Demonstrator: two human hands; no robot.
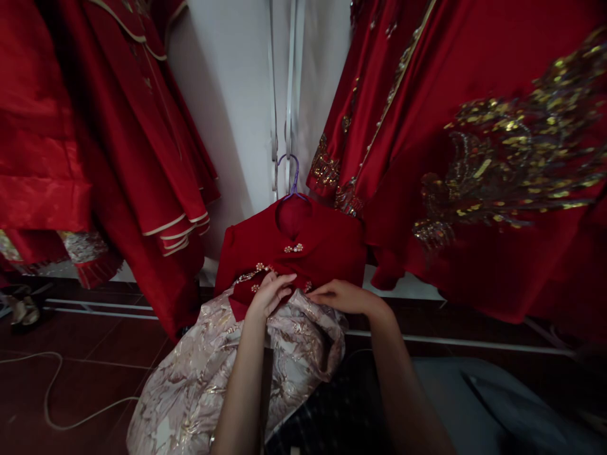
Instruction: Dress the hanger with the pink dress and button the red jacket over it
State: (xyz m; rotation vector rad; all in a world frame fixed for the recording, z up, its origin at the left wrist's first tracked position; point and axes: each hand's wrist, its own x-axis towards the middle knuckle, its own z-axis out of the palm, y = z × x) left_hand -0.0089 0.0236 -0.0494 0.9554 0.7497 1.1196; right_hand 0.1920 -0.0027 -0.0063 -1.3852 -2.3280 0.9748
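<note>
A red jacket (327, 234) with pearl-and-gold fastenings hangs in front of me on a purple hanger (294, 170). Against its lower front bunches a pale pink and gold brocade skirt (190, 373); whether the two are joined I cannot tell. My left hand (271, 296) lies over the jacket's front, fingers apart and holding nothing visible. To its right, my right hand (342, 297) has its fingers together on the skirt's upper edge, near a fastening, with the thumb hidden. Folds of brocade fall below both wrists.
Red garments (156, 139) with cream piping hang at left. More red garments (497, 265) with gold sequins hang at right. Behind is a white wall (222, 76) with metal rods. A cable (52, 392) and shoes (23, 309) lie at lower left; a grey surface (455, 392) is at lower right.
</note>
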